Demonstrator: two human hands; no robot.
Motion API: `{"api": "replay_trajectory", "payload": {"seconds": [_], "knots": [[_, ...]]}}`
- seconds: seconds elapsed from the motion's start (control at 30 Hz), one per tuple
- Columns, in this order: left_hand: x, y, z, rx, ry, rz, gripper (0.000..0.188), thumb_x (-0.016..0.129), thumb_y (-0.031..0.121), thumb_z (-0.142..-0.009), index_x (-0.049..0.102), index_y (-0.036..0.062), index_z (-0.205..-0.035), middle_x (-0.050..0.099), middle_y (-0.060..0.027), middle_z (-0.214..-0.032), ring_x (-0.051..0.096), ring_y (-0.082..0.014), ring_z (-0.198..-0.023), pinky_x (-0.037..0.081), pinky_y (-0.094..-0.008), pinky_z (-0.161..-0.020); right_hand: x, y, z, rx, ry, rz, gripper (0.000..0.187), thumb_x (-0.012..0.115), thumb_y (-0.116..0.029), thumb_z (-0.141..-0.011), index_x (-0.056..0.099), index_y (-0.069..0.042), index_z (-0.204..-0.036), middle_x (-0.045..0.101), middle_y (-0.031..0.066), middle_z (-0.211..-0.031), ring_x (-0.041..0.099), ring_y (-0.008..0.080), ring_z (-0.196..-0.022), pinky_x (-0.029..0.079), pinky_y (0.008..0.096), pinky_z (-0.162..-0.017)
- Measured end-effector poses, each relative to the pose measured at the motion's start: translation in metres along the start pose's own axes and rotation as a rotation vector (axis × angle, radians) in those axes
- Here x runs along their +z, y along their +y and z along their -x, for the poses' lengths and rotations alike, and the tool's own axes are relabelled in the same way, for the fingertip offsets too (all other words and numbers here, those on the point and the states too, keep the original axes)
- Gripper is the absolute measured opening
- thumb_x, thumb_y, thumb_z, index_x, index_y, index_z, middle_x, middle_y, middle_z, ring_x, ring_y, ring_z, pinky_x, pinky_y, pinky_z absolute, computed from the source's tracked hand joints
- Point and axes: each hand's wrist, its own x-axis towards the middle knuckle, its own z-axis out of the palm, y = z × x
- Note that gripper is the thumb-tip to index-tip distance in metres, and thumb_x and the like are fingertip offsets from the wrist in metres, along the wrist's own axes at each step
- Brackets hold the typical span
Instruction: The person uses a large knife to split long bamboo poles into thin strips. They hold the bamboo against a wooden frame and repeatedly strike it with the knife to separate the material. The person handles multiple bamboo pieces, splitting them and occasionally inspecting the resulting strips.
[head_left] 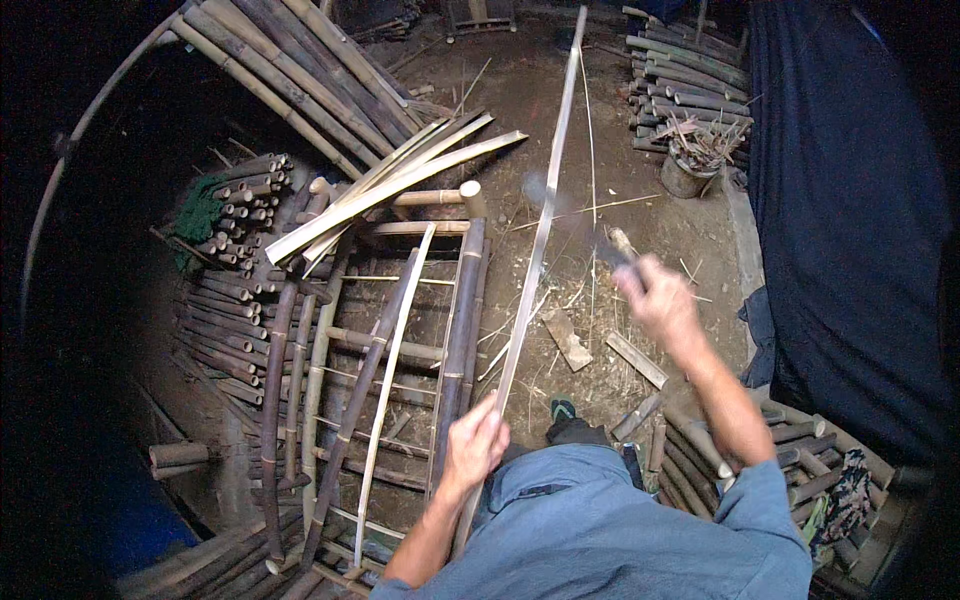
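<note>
My left hand (pixel 475 445) is closed round a long, pale split bamboo strip (pixel 545 220). The strip slants away from beside my body toward the far middle of the floor. A thin sliver (pixel 591 140) hangs from near its far end, partly split off. My right hand (pixel 662 305) grips a dark knife (pixel 622 262), smeared by motion, to the right of the strip and apart from it. Its blade is too blurred to outline. Left of my left hand stands a bamboo frame (pixel 465 300) with rungs, and another pale strip (pixel 395 340) lies along it.
Split bamboo strips (pixel 400 185) rest across the frame's far end. Cut bamboo poles are stacked at the left (pixel 220 330), far right (pixel 690 80) and near right (pixel 690 460). A bucket of shavings (pixel 690 170) stands by a dark curtain (pixel 850 230). Offcuts (pixel 567 340) litter the floor.
</note>
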Motion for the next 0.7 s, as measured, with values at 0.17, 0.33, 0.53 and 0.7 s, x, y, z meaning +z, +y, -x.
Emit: {"api": "replay_trajectory", "payload": {"seconds": [0.17, 0.33, 0.53, 0.7], "knots": [[0.031, 0.060, -0.031, -0.034, -0.045, 0.117, 0.032, 0.051, 0.024, -0.099, 0.056, 0.0036, -0.075, 0.047, 0.0004, -0.056, 0.039, -0.0053, -0.043, 0.029, -0.0213, -0.039, 0.041, -0.056, 0.075, -0.395, -0.073, -0.244, 0.045, 0.064, -0.050, -0.085, 0.057, -0.006, -0.085, 0.058, 0.0135, -0.068, 0.062, 0.0330, -0.063, 0.049, 0.0423, -0.055], [0.039, 0.063, -0.008, 0.071, -0.007, -0.014, 0.030, 0.050, 0.025, -0.100, 0.057, 0.0027, -0.118, 0.050, 0.0014, -0.064, 0.038, -0.0039, -0.045, 0.030, -0.0200, -0.040, 0.041, -0.044, 0.047, -0.176, -0.006, -0.226, 0.047, 0.062, -0.052, -0.087, 0.053, -0.006, -0.081, 0.057, 0.0154, -0.064, 0.062, 0.0364, -0.061, 0.048, 0.0432, -0.053], [0.030, 0.052, 0.013, 0.081, -0.027, -0.083, 0.043, 0.049, 0.021, -0.100, 0.046, 0.0050, -0.140, 0.052, 0.0010, -0.066, 0.039, -0.0036, -0.048, 0.032, -0.0190, -0.042, 0.031, -0.014, 0.002, -0.127, 0.105, -0.196, 0.051, 0.053, -0.057, -0.090, 0.057, -0.007, -0.085, 0.060, 0.0173, -0.065, 0.063, 0.0391, -0.062, 0.049, 0.0477, -0.055], [0.006, 0.014, 0.056, 0.022, -0.039, 0.012, 0.042, 0.049, 0.018, -0.099, 0.048, 0.0009, -0.138, 0.054, 0.0000, -0.068, 0.042, -0.0038, -0.053, 0.034, -0.0190, -0.046, 0.010, 0.010, -0.032, -0.008, 0.064, -0.073, 0.052, 0.049, -0.058, -0.092, 0.058, -0.007, -0.085, 0.062, 0.0194, -0.064, 0.064, 0.0420, -0.067, 0.050, 0.0523, -0.062]]}}
